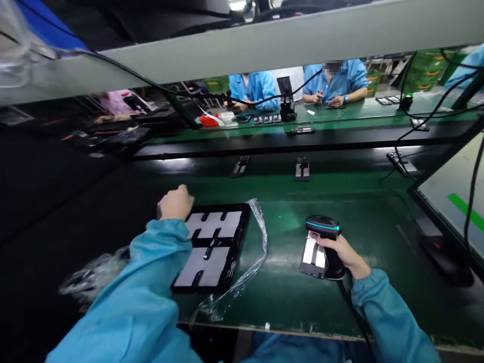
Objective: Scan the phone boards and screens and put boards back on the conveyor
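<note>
My right hand (342, 254) is wrapped round the handle of a black barcode scanner (323, 225) with a lit blue strip. Under the scanner's head, a phone assembly (310, 271) with a bright silvery face lies on the green bench. My left hand (176, 203) is curled closed above the far left corner of a black tray (239, 242); whatever its fingers hold, if anything, is hidden. Light grey flat pieces (214, 224) fill the tray's slots. A crumpled strip of clear plastic (260, 237) runs along the tray's right side down to the bench edge.
Phone assemblies (302, 169) lie on the dark belt beyond the bench. A mouse (446, 259) and a monitor (454, 186) stand at right, with cables hanging nearby. Clear plastic bags (96, 275) lie at left. Co-workers in blue sleeves (264, 91) sit across.
</note>
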Action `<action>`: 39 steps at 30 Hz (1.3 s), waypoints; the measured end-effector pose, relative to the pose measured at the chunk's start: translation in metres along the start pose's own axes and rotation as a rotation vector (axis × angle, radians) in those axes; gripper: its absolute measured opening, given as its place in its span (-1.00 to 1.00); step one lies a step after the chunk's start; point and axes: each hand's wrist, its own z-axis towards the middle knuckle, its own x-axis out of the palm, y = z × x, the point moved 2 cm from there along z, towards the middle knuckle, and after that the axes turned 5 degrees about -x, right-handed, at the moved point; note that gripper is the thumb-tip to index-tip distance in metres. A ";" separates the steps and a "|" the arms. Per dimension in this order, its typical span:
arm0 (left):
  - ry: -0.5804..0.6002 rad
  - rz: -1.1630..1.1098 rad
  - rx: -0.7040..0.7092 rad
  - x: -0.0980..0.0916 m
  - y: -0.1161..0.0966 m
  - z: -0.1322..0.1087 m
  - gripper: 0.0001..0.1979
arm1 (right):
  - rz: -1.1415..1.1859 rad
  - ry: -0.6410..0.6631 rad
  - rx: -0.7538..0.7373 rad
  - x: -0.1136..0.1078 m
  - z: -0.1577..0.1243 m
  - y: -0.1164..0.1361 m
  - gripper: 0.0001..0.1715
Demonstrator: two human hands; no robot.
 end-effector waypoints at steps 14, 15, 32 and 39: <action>0.373 -0.433 0.285 0.104 -0.194 -0.113 -0.62 | -0.026 0.006 -0.075 -0.001 -0.006 -0.001 -0.59; 0.398 -0.467 0.265 0.104 -0.192 -0.113 -0.62 | -0.016 -0.008 -0.075 -0.003 -0.005 -0.001 -0.58; 0.662 -0.489 0.366 0.123 -0.183 -0.257 -0.42 | 0.150 -0.137 -0.059 -0.028 -0.006 0.010 -0.53; 0.630 -0.743 -0.207 0.107 -0.188 -0.337 -0.32 | 0.089 -0.335 -0.074 0.004 -0.094 0.002 -0.43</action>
